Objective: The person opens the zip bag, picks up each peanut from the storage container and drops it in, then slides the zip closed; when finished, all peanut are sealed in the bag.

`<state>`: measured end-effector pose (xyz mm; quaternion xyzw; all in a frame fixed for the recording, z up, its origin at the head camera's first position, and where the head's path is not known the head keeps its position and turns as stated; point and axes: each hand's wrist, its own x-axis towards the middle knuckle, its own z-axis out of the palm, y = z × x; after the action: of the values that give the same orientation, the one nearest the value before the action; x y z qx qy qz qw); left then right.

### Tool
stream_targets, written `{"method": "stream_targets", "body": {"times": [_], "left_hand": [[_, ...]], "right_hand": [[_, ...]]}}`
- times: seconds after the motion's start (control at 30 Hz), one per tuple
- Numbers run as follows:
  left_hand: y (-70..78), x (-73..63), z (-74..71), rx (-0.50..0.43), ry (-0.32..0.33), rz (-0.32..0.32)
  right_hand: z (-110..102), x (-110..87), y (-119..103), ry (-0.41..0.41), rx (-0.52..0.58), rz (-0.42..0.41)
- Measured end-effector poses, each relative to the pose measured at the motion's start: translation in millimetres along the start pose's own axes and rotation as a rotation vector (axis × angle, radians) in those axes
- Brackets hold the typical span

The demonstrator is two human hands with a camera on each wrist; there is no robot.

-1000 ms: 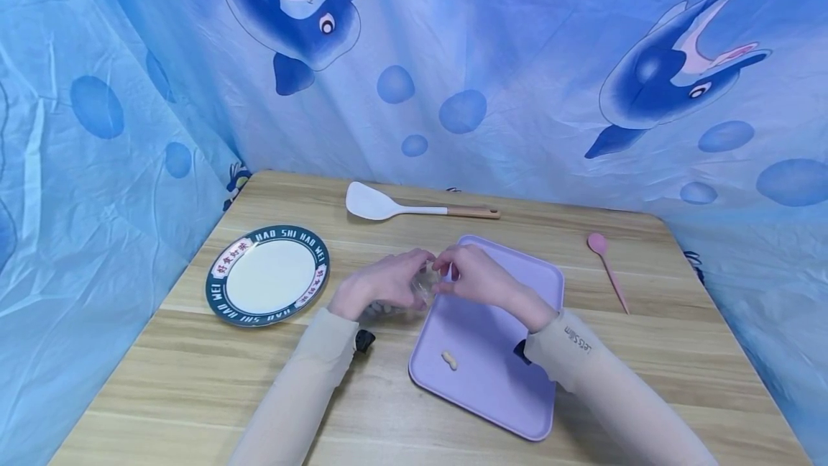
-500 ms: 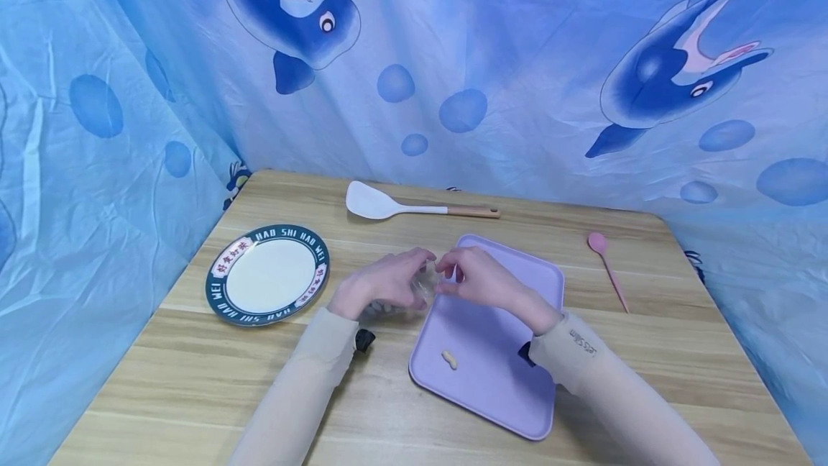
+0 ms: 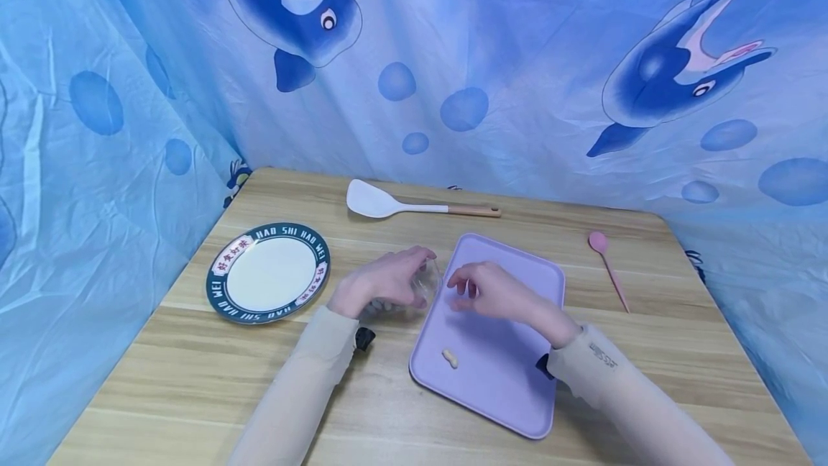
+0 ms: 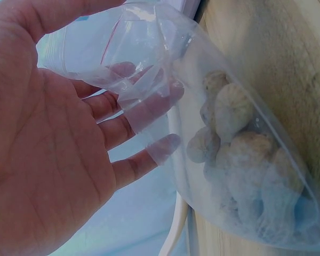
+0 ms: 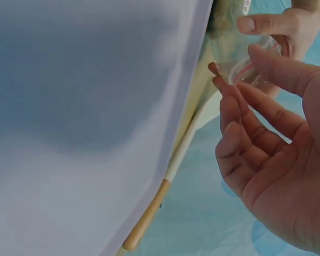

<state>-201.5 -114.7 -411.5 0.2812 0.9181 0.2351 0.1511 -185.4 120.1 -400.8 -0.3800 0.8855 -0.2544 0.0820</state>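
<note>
A clear zip bag (image 4: 141, 32) with several unshelled peanuts (image 4: 234, 109) stands on the table just left of the purple tray (image 3: 491, 387). My left hand (image 3: 388, 280) holds the bag near its mouth, its fingers against the plastic. Over the tray's upper left part hovers my right hand (image 3: 501, 295), its fingers loosely bent with nothing between them. In the right wrist view the right fingertips overlap the bag's mouth. One peanut (image 3: 450, 359) lies on the tray toward its lower left corner.
Left of the bag is a white plate (image 3: 278, 275) with a dark green lettered rim. Along the back lies a white spatula (image 3: 371, 200) with a wooden handle. A pink spoon (image 3: 598, 243) lies right of the tray, and a blue curtain (image 3: 517, 34) hangs behind the table.
My right hand has drawn away from the bag's mouth, moving right and slightly toward me over the tray. The left hand, the bag and the loose peanut have stayed in place.
</note>
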Motion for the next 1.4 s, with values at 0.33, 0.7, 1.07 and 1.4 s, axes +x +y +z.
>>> {"method": "stream_targets", "body": {"times": [0.33,0.7,1.07,1.4], "left_hand": [[-0.5,-0.3,0.3,0.008,0.001,0.005],[-0.7,-1.0,-0.4,-0.007,0.013,0.018],[-1.5,-0.7,0.3,-0.016,0.010,0.010],[-0.4,-1.2,-0.6,-0.019,0.009,0.013]], "right_hand": [[15,-18.3,-1,-0.176,0.118,-0.106],[33,-27.6,-2,-0.277,0.136,-0.133],[41,-31.7,-7,-0.308,0.124,-0.137],[46,-31.6,-8,-0.293,0.114,-0.116]]}}
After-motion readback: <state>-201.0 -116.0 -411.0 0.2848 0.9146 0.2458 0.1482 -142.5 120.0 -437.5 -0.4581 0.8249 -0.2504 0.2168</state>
